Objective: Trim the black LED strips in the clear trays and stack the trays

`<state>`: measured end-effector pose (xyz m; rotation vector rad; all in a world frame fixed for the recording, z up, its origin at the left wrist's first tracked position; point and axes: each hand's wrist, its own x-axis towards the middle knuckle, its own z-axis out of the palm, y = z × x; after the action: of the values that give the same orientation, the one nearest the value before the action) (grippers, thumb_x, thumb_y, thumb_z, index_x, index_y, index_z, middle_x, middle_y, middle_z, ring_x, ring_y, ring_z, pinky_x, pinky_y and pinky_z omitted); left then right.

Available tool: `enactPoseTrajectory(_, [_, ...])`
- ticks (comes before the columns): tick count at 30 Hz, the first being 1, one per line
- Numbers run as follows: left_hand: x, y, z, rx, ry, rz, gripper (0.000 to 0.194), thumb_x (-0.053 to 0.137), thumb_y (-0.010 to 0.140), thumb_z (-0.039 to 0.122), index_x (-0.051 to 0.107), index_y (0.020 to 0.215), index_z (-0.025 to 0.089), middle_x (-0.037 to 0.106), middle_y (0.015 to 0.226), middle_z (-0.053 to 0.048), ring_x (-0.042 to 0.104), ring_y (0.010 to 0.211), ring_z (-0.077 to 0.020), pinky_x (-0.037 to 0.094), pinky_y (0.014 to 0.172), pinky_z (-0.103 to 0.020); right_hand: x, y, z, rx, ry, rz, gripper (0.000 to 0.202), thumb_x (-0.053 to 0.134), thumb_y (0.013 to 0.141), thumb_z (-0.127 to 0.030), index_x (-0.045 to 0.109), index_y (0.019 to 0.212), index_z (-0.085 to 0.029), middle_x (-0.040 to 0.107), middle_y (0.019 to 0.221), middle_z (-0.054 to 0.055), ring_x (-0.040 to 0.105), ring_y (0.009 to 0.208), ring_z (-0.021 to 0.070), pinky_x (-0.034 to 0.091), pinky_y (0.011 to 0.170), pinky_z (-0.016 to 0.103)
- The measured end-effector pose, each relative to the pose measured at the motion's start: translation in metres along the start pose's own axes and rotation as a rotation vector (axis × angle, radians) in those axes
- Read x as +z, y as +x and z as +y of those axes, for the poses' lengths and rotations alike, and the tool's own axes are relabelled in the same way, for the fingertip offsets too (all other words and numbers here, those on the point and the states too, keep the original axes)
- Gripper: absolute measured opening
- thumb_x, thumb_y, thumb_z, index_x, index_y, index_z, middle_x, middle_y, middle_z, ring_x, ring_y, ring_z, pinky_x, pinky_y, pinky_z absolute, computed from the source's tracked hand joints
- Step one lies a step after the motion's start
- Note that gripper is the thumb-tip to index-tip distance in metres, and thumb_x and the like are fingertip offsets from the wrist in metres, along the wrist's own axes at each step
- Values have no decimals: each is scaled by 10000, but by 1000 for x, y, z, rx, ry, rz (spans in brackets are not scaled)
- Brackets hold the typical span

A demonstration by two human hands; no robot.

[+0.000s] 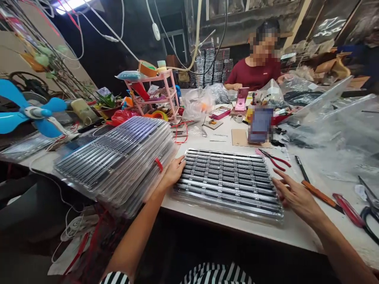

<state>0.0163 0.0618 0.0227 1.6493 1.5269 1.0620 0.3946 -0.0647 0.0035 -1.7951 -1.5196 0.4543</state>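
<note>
A clear plastic tray (225, 183) with rows of dark, slim strip-like parts lies flat in front of me, at the table's near edge. My left hand (174, 170) holds its left edge, fingertips on the upper left corner. At the opposite side my right hand (291, 191) is open, its fingers stretched and apart beside the tray's right edge; whether they touch it is hard to tell. A tall stack of similar trays (118, 157) stands to the left, with a red tag (159, 165) on its side.
Right of the tray lie red-handled pliers (275, 159), a black pen-like tool (301, 169), an orange-handled tool (321, 196) and scissors (368, 217). A blue fan (38, 112) and pink rack (156, 92) stand left. Cables hang overhead. A person (256, 71) sits across the table.
</note>
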Motion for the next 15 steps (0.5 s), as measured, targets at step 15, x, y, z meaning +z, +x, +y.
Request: enactPoseTrajectory(15, [-3,20,-13,-105,205,-60,606,604,727,492,640,1170,80,720,945,-122,645,878,-255,479,849,-380,2,11,-32,124,-379,-282,550,234,988,-375,191,1493,-162,638,1146,126,605,1029,287,435,823,346])
